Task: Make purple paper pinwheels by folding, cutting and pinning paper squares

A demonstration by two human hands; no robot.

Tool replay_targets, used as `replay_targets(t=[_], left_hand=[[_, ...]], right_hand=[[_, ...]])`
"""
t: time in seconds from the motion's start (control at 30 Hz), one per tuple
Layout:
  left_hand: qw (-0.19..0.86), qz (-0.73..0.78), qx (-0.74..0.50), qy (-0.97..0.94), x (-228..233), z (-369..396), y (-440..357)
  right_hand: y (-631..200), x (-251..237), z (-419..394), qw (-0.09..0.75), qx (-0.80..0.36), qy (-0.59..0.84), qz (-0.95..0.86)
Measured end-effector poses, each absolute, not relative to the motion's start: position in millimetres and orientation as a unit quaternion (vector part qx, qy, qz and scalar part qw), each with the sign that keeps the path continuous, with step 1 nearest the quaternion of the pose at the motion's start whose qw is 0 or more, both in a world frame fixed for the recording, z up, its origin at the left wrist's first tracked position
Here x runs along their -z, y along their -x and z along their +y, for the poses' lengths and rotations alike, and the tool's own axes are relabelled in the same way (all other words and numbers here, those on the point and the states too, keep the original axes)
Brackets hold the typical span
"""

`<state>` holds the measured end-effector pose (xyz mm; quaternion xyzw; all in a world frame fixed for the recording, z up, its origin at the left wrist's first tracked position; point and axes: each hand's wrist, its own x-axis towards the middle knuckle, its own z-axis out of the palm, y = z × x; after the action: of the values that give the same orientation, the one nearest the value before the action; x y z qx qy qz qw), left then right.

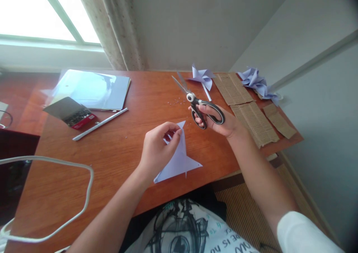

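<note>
Lilac paper [179, 161], thin and probably floppy, I pinch near its top corner with my left hand [158, 148] while my right hand [216, 120] grips open scissors [195, 104].

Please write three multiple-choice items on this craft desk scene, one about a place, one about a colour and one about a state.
1. Where does the finished paper pinwheel lie?
A. at the desk's far edge, left of the corrugated cardboard
B. on the stack of paper sheets
C. under the left hand

2. What colour are the scissors handles?
A. red
B. black and grey
C. yellow

3. How are the scissors' blades?
A. shut
B. open
C. hidden

Answers: A, it lies by the wall beside the cardboard; B, the loops in the right hand show it; B, the blades spread apart while the left hand holds the folded paper.
</note>
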<state>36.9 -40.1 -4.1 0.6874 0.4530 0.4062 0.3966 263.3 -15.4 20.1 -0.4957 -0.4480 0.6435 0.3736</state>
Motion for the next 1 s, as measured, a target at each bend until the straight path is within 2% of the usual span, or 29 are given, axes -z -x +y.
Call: replay_targets(t=[0.07,0.13,0.37,0.63,0.73,1.0], left_hand=[[0.397,0.451,-0.406,-0.689,3.3,-39.8,-36.7],[0.395,0.448,-0.408,-0.690,2.5,-40.0,-36.5],[0.392,0.442,-0.408,-0.696,2.2,-43.4,-37.1],[0.385,0.439,-0.400,-0.707,2.6,-42.8,-38.8],[0.386,0.441,-0.398,-0.706,2.7,-42.0,-38.8],[0.386,0.431,-0.405,-0.708,3.3,-41.4,-39.3]], right_hand=[[-263.7,-18.8,-7.8,0.380,-0.666,0.482,-0.424],[-265.8,-17.4,-9.5,0.389,-0.640,0.504,-0.431],[-298.8,7.6,-49.9,0.394,-0.414,0.687,-0.449],[-325.3,35.7,-87.2,0.216,-0.089,0.775,-0.587],[-328.5,38.0,-89.3,0.208,-0.059,0.781,-0.586],[-337.9,29.4,-87.4,0.156,-0.091,0.782,-0.597]])
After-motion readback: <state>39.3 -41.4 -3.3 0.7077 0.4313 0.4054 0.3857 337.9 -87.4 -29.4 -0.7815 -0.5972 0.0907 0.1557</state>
